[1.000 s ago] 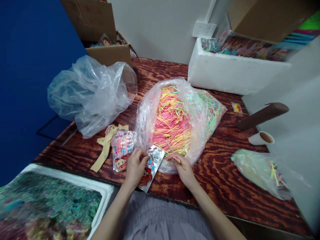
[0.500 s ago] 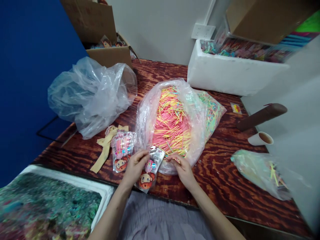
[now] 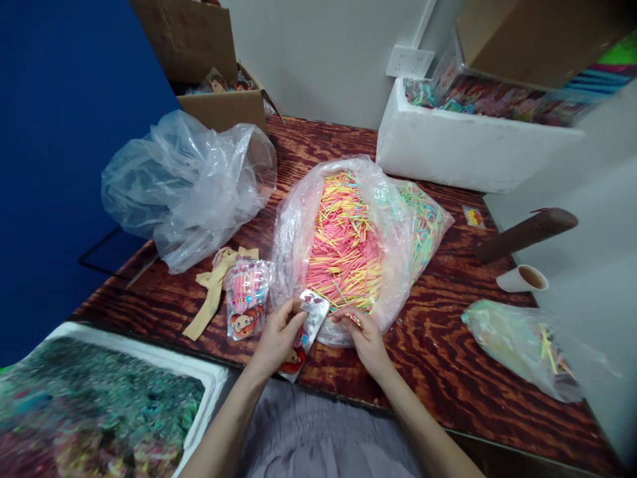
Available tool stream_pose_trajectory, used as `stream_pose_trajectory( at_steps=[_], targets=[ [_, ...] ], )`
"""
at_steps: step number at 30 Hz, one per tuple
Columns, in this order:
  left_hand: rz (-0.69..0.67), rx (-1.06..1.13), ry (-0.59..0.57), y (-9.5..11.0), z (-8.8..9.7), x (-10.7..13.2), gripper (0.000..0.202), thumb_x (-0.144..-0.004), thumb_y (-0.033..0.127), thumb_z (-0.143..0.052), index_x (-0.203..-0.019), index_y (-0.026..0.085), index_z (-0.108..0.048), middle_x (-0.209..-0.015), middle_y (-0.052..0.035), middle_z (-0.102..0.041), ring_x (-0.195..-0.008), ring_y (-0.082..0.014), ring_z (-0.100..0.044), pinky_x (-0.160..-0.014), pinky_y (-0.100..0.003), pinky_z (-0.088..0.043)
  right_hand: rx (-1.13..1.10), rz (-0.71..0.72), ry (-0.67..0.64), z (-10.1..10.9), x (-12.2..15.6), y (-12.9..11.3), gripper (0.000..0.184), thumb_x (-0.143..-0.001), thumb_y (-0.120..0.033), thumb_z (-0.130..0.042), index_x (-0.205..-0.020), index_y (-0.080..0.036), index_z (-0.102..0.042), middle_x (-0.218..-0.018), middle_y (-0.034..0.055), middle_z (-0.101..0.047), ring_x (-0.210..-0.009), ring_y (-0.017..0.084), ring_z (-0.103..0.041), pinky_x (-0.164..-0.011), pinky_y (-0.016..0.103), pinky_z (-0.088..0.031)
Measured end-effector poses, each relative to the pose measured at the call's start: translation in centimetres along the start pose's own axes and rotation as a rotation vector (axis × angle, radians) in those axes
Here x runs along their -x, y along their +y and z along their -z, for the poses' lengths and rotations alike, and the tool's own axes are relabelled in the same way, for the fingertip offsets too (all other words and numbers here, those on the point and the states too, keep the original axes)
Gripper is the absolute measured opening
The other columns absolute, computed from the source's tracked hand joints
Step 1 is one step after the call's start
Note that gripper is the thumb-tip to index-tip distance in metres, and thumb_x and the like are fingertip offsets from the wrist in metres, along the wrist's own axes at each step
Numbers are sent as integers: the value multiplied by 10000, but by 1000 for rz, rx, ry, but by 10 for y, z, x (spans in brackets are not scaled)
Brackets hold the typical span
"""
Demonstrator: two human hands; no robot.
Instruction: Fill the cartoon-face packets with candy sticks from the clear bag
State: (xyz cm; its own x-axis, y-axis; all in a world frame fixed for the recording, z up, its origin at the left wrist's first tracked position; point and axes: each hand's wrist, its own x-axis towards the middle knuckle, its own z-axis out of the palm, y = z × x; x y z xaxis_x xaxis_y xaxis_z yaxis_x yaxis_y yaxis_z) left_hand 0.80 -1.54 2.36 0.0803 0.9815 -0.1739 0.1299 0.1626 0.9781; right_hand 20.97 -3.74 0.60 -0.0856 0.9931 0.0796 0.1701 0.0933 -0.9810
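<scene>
My left hand (image 3: 279, 332) is closed on a small printed packet (image 3: 314, 313) with a monkey picture, its top end tilted toward the big bag. Between the fingers of my right hand (image 3: 362, 333) is a bunch of thin candy sticks (image 3: 353, 319), their ends showing. Just beyond both hands lies a large clear plastic bag (image 3: 393, 265), its mouth wide and full of pink and yellow sticks (image 3: 343, 252). To the left of my left hand, more monkey packets (image 3: 247, 299) with sticks inside lie on the table, partly over a pale yellow cloth strip (image 3: 206, 309).
A crumpled clear bag (image 3: 199, 186) lies at left, before a cardboard box (image 3: 219, 109). At right are a foam box (image 3: 448, 149), a brown tube (image 3: 527, 236), a paper cup (image 3: 520, 279) and a small bag (image 3: 517, 345). Another foam box (image 3: 213, 378) stands lower left.
My left hand has shifted slightly over the packet, covering more of its monkey picture. The whole view has moved a little; my right hand keeps its bunch of sticks.
</scene>
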Motion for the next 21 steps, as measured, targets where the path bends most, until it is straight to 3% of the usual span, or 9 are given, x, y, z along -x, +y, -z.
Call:
stream_pose_trajectory(
  at_steps=[5, 11, 15, 21],
  targets=[
    [-3, -6, 161, -7, 3, 3, 176, -757, 329, -659, -695, 169, -622, -628, 24, -613, -594, -122, -554, -573, -212, -428, -90, -57, 54, 0, -1, -2, 177, -910, -339, -545, -880, -217, -670, -846, 42, -691, -844, 203, -636, -813, 324, -479],
    [-71, -28, 102, -6, -3, 7, 188, -796, 317, -627, -803, 171, -745, -806, -30, -744, -759, -184, -664, -691, -255, -500, -743, -253, 279, -7, -34, -28, 172, -819, -364, -679, -840, -194, -663, -800, 30, -724, -835, 201, -678, -911, 381, -496],
    [-124, -20, 59, 0, -12, 8, 189, -810, 294, -613, -803, 167, -753, -809, -37, -742, -761, -178, -665, -697, -248, -503, -1037, -303, 199, -15, -58, -52, 144, -779, -314, -731, -826, -188, -679, -850, 37, -751, -925, 211, -695, -1004, 411, -458],
    [-92, 41, 26, -4, -14, 10, 193, -819, 302, -617, -827, 165, -753, -804, -32, -732, -737, -165, -647, -684, -242, -497, -1085, -381, 123, -27, -61, -58, 103, -791, -294, -720, -814, -197, -694, -839, 30, -760, -925, 208, -705, -989, 394, -468]
  ],
)
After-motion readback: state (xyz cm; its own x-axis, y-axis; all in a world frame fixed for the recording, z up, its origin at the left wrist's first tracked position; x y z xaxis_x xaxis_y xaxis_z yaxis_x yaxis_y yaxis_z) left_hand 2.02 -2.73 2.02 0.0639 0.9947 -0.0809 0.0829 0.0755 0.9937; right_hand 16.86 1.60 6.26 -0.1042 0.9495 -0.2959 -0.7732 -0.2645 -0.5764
